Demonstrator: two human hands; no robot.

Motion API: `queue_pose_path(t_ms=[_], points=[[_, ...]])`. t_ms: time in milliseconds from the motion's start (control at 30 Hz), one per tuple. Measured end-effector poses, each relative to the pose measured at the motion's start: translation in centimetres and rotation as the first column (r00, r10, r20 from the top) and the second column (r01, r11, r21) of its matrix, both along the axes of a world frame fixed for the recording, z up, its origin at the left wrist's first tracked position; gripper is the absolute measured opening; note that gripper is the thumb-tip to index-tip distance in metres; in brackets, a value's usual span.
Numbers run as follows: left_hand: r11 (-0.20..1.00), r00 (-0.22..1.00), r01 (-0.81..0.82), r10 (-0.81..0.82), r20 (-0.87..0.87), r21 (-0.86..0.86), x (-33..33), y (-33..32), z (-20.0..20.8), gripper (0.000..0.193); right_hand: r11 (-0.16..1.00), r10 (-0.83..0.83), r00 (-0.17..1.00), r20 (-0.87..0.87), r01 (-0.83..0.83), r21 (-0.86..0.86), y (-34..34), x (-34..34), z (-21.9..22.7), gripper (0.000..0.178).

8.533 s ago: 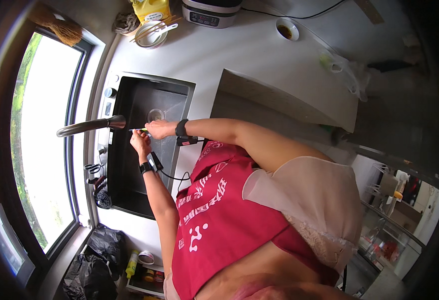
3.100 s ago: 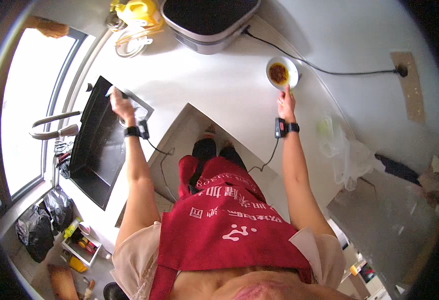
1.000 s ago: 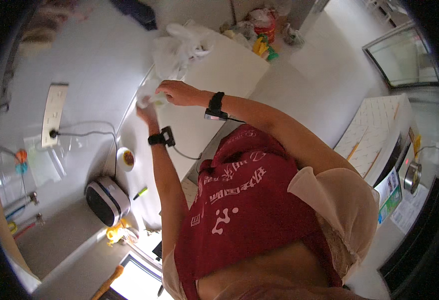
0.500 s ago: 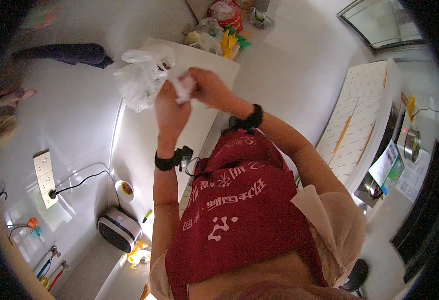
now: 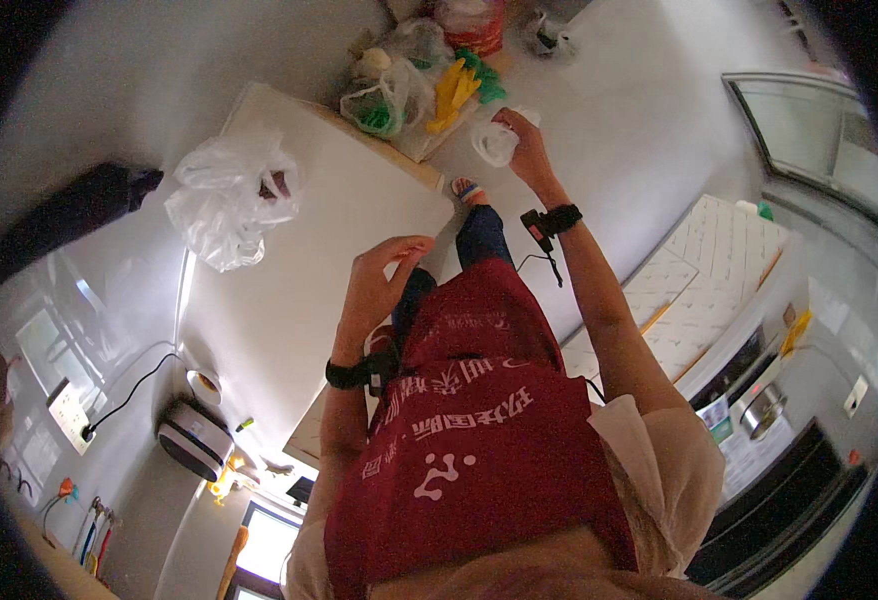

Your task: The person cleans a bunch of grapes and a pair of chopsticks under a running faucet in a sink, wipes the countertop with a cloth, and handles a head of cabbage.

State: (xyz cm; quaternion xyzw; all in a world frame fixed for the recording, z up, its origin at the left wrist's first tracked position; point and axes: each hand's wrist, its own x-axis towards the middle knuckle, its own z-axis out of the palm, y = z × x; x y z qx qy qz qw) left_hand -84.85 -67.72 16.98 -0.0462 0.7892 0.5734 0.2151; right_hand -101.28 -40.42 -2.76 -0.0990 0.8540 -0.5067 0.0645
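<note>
My right hand [image 5: 527, 150] reaches out to the far right, beyond the counter's end, its fingers closed on a crumpled clear plastic bag [image 5: 496, 142] that hangs near the bags on the floor. Over the near right part of the white counter [image 5: 309, 200], my left hand [image 5: 379, 285] holds nothing; its fingers are loosely curved with a gap to the thumb. A larger white plastic bag [image 5: 221, 205] rests at the counter's left edge, against the wall. Something dark red [image 5: 274, 185] shows at its right side; I cannot tell what it is.
Past the counter's far end are a plastic bag with green contents [image 5: 384, 105], a yellow cloth-like item [image 5: 452, 95] and a red bag [image 5: 474, 28]. A small appliance [image 5: 195, 440] stands at lower left by a wall socket [image 5: 69, 415]. Cabinets [image 5: 699, 270] line the right.
My hands have come apart: the right has swung far right with the clear bag, the left has drawn back nearer me. The white bag stays on the counter. The view has shifted.
</note>
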Motion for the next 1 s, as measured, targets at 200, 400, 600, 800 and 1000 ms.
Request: queue_pose_path(t_ms=[200,400,600,800,1000], points=[[0.98,0.977,-0.192,0.185,0.104,0.059,0.1,-1.8,-4.2,0.02,0.981,0.157,0.985,-0.071,-0.147,0.129,-4.1,-9.4,-12.2,0.02],[0.964,0.942,-0.265,0.26,0.211,-0.005,-0.2,-1.8,-5.9,0.019,0.864,0.319,0.948,0.016,-0.297,0.407,-7.0,-13.5,-22.5,0.032],[0.94,0.901,-0.342,0.327,0.286,0.003,-0.8,-0.3,-8.3,0.019,0.785,0.354,0.914,0.196,-0.405,0.469,-6.4,-14.9,-24.7,0.039],[0.918,0.873,-0.395,0.382,0.302,-0.019,0.1,-0.8,-9.0,0.019,0.719,0.323,0.943,-0.083,-0.187,0.669,-11.0,-18.3,-22.0,0.051],[0.867,0.812,-0.483,0.496,0.309,-0.123,0.5,-1.0,-9.9,0.018,0.759,0.447,0.887,-0.114,-0.309,0.574,-20.3,-25.9,-29.4,0.069]])
